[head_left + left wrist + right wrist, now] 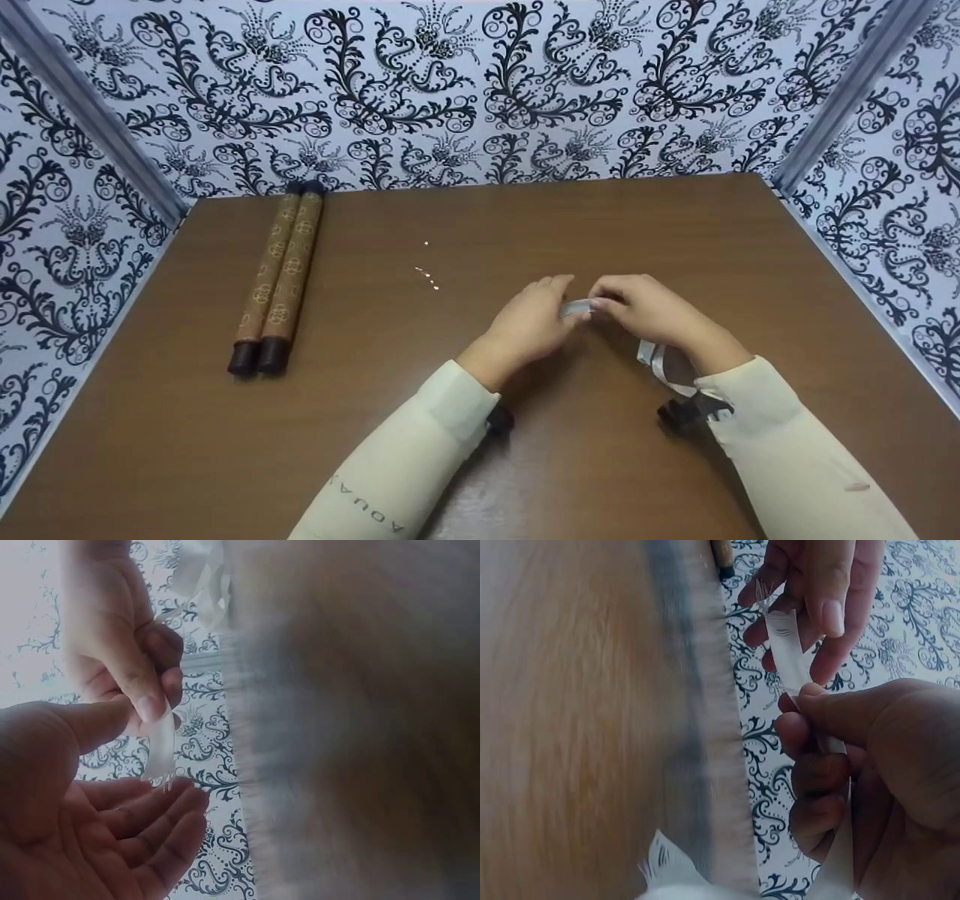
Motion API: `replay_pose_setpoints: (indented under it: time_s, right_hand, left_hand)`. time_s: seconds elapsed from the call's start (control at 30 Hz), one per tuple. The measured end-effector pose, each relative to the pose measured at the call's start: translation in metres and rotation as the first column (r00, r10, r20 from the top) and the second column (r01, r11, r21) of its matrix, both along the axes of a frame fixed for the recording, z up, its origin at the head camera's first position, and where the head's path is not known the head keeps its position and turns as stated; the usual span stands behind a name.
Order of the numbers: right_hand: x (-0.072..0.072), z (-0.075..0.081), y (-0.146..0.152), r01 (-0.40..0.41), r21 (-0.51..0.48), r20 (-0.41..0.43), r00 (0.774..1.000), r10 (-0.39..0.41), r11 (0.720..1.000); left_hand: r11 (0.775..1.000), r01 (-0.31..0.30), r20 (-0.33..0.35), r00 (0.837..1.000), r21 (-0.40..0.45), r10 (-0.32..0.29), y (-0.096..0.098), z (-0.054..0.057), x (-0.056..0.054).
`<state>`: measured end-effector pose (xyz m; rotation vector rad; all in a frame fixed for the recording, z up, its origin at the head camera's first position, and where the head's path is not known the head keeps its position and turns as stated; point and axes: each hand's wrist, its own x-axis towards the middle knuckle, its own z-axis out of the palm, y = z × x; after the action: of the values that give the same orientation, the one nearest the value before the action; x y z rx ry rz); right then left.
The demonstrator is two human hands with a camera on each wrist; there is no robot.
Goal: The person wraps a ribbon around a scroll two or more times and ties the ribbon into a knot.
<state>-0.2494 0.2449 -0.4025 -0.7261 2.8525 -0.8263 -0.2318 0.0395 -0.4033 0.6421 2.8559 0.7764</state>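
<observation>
A pale, shiny ribbon (576, 307) with a frayed end spans the small gap between the two hands. My right hand (649, 311) pinches it between thumb and curled fingers, a little back from that end. The rest of the ribbon hangs below the right palm toward the sleeve; another frayed tip shows low in the right wrist view. My left hand (97, 817) faces the frayed end with its fingers loosely spread and its thumb apart from the ribbon. In the right wrist view, the ribbon's end (784, 641) lies in front of the left fingers; whether they touch it I cannot tell.
Two brown rolls (277, 274) with gold patterns and dark ends lie side by side on the left of the wooden table (390, 420). Several small bright specks (427, 275) show on the tabletop near the middle. Black-and-white patterned walls (480, 90) enclose the back and sides.
</observation>
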Motion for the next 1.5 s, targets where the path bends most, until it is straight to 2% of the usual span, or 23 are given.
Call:
replay_pose_setpoints:
  time_s: [0.2, 0.4, 0.73, 1.27, 1.5]
  right_hand:
    - [0.003, -0.002, -0.009, -0.023, -0.047, 0.033, 0.999, 0.025, 0.999]
    - [0.003, -0.005, -0.011, -0.040, -0.074, 0.043, 0.998, 0.044, 0.996]
    - [0.003, -0.008, -0.012, -0.055, -0.091, 0.064, 0.996, 0.061, 0.994]
    - [0.003, -0.008, -0.011, -0.039, -0.061, 0.122, 0.991, 0.047, 0.997]
    - [0.002, -0.010, -0.009, -0.033, -0.041, 0.111, 0.993, 0.037, 0.999]
  left_hand:
    - [0.999, 0.007, 0.042, 0.999, 0.036, -0.008, -0.004, -0.001, -0.001]
    - [0.998, 0.029, 0.017, 0.999, 0.059, -0.030, -0.005, 0.000, -0.001]
    - [0.999, 0.035, -0.033, 0.999, 0.030, -0.034, -0.006, 0.003, 0.002]
    - [0.998, -0.014, -0.016, 1.000, 0.057, 0.014, -0.019, 0.004, 0.004]
    - [0.999, -0.034, -0.062, 0.997, 0.037, 0.037, -0.036, 0.002, 0.004]
